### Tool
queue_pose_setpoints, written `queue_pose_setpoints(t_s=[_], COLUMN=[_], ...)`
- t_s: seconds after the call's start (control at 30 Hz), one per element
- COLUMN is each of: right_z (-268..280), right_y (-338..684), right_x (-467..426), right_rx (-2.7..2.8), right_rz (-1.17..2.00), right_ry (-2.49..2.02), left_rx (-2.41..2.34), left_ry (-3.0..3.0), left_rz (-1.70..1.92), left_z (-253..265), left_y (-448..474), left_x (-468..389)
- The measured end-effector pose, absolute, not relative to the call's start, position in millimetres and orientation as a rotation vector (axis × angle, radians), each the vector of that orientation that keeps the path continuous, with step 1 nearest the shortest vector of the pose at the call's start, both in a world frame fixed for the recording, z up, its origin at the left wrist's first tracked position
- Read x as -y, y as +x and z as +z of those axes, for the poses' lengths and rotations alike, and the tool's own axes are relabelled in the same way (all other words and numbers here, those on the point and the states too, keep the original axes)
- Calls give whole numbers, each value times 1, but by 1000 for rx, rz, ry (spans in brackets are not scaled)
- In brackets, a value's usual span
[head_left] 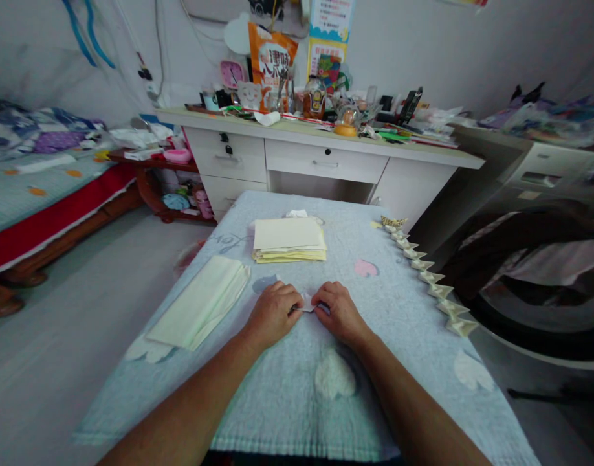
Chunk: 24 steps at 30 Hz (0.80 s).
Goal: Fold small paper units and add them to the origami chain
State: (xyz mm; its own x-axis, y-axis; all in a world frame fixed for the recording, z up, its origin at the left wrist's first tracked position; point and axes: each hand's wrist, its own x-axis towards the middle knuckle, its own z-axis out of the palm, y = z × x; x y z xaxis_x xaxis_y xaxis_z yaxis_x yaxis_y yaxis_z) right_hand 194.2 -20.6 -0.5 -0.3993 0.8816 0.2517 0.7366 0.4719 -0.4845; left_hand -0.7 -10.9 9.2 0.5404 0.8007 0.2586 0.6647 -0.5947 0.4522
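Between my two hands is a small piece of folded white paper (307,302), lying low over the cloth-covered table. My left hand (276,312) has its fingers closed on the paper's left end. The right end is pinched by my right hand (340,312). Most of the paper is hidden under the fingers. Just beyond the hands sits a stack of cream and yellow paper sheets (290,236). Long folded pale green paper (200,301) lies left of my left hand. Along the table's right side runs a row of folded paper pieces (433,277), pointed in shape.
A light blue patterned cloth (277,395) covers the table. Behind it stands a white desk (229,152) crowded with a jar (314,97), an orange snack bag (270,61) and other items. A washing machine (544,188) is at right, a bed (49,188) at left.
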Motion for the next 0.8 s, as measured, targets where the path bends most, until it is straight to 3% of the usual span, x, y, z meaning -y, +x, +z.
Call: queue_pose_setpoints(t_s=[0.8], right_z=[8], right_y=[186], right_x=[20], right_rx=[2214], right_rz=[468], right_ry=[-1470], left_rx=[-1324], left_ry=[2401], left_rz=[595], left_z=[5], left_y=[-3], left_x=[6])
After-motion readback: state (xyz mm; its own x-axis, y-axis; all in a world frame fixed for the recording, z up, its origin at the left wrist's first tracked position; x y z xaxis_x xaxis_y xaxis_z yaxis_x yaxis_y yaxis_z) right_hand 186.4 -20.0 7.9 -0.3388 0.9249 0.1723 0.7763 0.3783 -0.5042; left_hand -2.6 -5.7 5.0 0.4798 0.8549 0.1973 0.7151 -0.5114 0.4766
